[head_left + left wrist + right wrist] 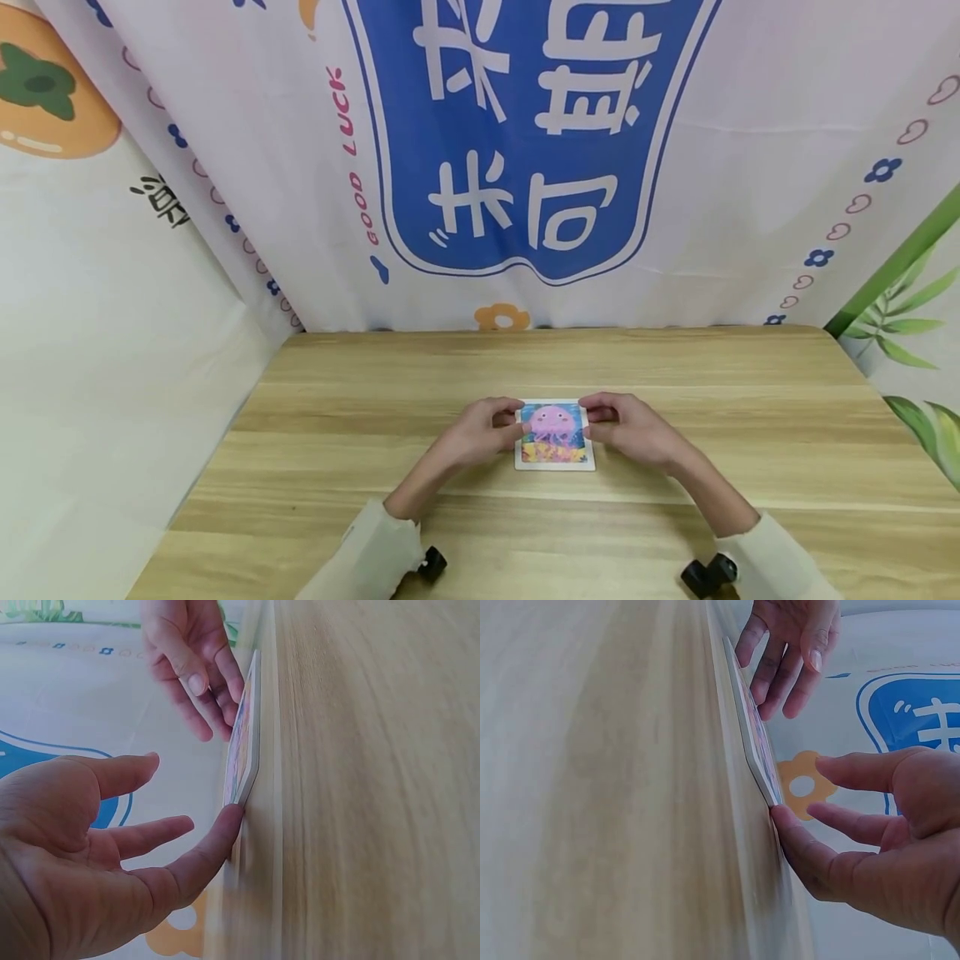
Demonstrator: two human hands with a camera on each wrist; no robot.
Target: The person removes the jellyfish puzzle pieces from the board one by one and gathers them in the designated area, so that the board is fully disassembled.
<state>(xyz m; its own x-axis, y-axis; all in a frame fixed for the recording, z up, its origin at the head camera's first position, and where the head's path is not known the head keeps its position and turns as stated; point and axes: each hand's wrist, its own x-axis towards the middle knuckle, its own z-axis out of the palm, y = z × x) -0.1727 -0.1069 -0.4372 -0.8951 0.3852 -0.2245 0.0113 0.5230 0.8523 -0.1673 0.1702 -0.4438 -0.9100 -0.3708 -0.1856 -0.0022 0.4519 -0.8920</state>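
Note:
A square picture board point(554, 464) with a white border and a pink jellyfish design lies flat on the wooden table. Its pale, thin edge point(253, 769) shows from the side in the left wrist view. My left hand point(482, 433) is at the board's left side, with one fingertip touching its corner and the thumb raised apart from it. On the opposite side, my right hand point(633, 429) mirrors this, a fingertip at the near corner of the edge point(759, 776) in the right wrist view. The fingers of both hands look loosely extended.
The wooden table point(360, 375) reaches back to a white printed cloth point(720, 200) with a blue panel. Another light cloth point(112, 350) hangs at the left. Black devices point(431, 564) sit at both wrists by the pale sleeves point(367, 554).

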